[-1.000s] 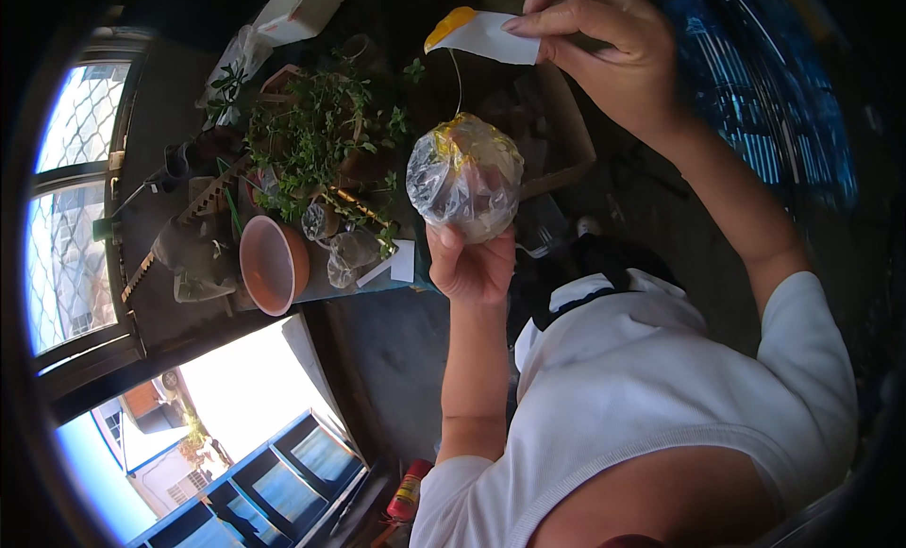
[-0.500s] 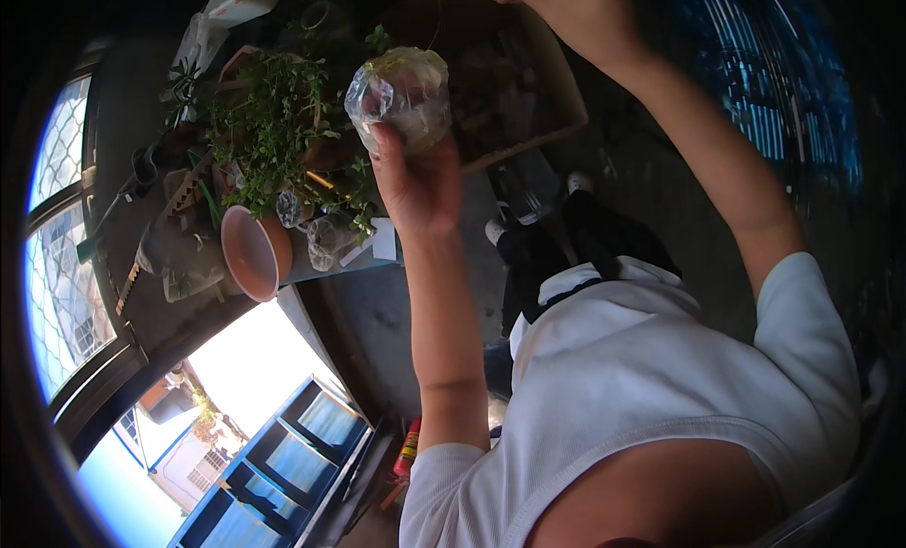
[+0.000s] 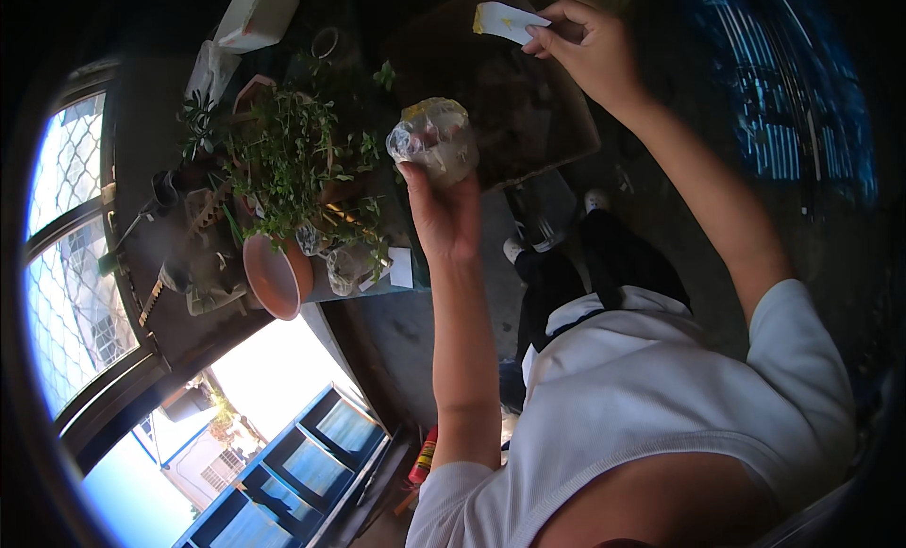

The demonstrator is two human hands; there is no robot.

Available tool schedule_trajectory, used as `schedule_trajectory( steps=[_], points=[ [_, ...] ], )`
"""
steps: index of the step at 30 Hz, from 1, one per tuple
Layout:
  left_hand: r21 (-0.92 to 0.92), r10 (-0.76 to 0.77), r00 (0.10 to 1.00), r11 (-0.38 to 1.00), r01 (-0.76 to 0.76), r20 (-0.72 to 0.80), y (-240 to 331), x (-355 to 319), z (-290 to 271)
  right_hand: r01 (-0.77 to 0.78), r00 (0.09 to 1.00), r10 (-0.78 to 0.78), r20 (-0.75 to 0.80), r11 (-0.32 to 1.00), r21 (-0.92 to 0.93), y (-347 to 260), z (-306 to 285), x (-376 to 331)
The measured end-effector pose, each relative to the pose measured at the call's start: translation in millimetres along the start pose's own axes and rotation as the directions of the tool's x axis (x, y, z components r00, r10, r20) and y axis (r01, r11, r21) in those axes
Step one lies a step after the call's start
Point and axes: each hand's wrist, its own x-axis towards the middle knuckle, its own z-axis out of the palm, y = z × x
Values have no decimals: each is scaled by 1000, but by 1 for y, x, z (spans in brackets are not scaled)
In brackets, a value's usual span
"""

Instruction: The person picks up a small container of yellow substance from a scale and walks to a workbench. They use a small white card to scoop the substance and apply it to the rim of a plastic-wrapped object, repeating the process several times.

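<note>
My left hand [image 3: 445, 219] is closed around a clear cup-like container [image 3: 439, 151] covered in crinkled plastic film, with yellow material along its top. Higher up and to the right, my right hand [image 3: 590, 57] pinches one end of a small white card [image 3: 512, 23]. Yellow, sticky-looking smears mark the card's free end, which points left. The card and the container are apart. What lies inside the container is hard to make out through the film.
Left of my left hand stand leafy green potted plants [image 3: 288, 151] and a pinkish-brown plant pot [image 3: 278, 276] tipped sideways. White paper [image 3: 400, 268] lies at the table edge. Behind the container is a dark cardboard box [image 3: 569, 156]. A saw [image 3: 151, 301] is at the far left.
The white card has come into view as my right hand moved slightly down. My left hand with the container sits lower and further right. The whole view has shifted a little.
</note>
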Motion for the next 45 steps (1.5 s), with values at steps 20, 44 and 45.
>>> schedule_trajectory(
  steps=[20,44,45],
  points=[
    [67,38,984,997,-27,-173,-16,1,12,-139,983,164,-83,958,251,50,5,-21],
    [12,-6,987,1000,8,-162,-36,-3,11,358,934,-357,37,933,-33,4,9,-57],
    [18,-26,990,999,29,-139,-37,-3,14,370,928,-367,62,928,-34,0,8,-58]
  ],
)
